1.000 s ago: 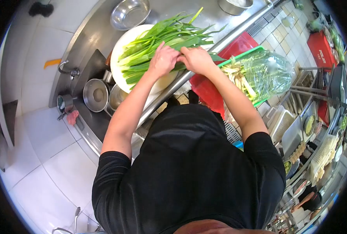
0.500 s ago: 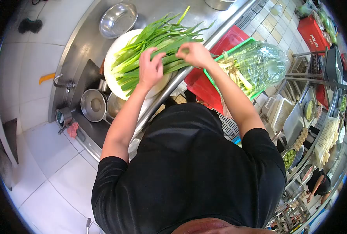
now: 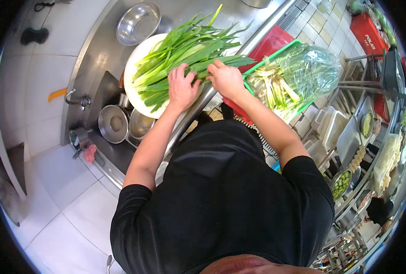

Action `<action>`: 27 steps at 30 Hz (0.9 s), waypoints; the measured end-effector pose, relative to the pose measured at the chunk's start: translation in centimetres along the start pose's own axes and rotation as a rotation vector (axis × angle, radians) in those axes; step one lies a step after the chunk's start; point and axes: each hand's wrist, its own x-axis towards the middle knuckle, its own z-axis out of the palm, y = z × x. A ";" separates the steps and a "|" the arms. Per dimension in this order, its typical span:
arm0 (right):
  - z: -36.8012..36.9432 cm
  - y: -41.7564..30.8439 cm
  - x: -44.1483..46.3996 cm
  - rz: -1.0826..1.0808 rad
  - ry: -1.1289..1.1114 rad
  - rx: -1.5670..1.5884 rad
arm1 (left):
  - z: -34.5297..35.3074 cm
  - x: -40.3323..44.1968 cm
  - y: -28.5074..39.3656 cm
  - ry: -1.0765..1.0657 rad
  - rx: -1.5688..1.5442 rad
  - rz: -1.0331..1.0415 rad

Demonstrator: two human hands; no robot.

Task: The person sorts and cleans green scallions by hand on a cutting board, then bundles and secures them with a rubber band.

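A heap of spring onions (image 3: 189,50) with long green leaves lies across a round white cutting board (image 3: 131,61) at the metal sink counter. My left hand (image 3: 182,89) rests on the near part of the heap, fingers apart and lying over the stalks. Beside it, my right hand (image 3: 227,81) pinches spring onion leaves near the counter's front edge, with its fingertips partly hidden. More spring onions (image 3: 277,89), roots showing, lie under clear plastic in a green crate (image 3: 272,55) to the right.
Metal bowls (image 3: 139,23) stand on the counter and in the sink (image 3: 103,91). The tap (image 3: 80,101) is at the left. Under the green crate is a red container (image 3: 276,42). Shelves at the right hold trays and a pan of chopped greens (image 3: 341,184). A person (image 3: 379,211) is farther back.
Both hands have come down onto the spring onions from just above them. My right hand has moved slightly right and down, and its fingers now pinch leaves. The view has shifted a little.
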 end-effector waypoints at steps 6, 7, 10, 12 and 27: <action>1.4 -1.9 -0.4 -0.126 -0.109 -0.114 | 0.7 -1.1 -2.0 0.036 -0.074 0.121; 2.3 -2.1 -0.6 -0.155 -0.069 -0.137 | 0.7 -1.2 -2.1 0.016 -0.108 0.140; 2.5 -1.8 -0.4 -0.201 -0.034 -0.029 | -0.4 -1.4 -1.2 -0.035 -0.164 0.125; 2.3 -1.7 -0.4 -0.183 0.006 0.021 | -0.6 -1.4 -1.0 -0.063 -0.189 0.092; 7.2 -2.1 1.6 0.894 -0.139 1.485 | 0.0 -1.4 -0.3 0.068 -0.118 0.048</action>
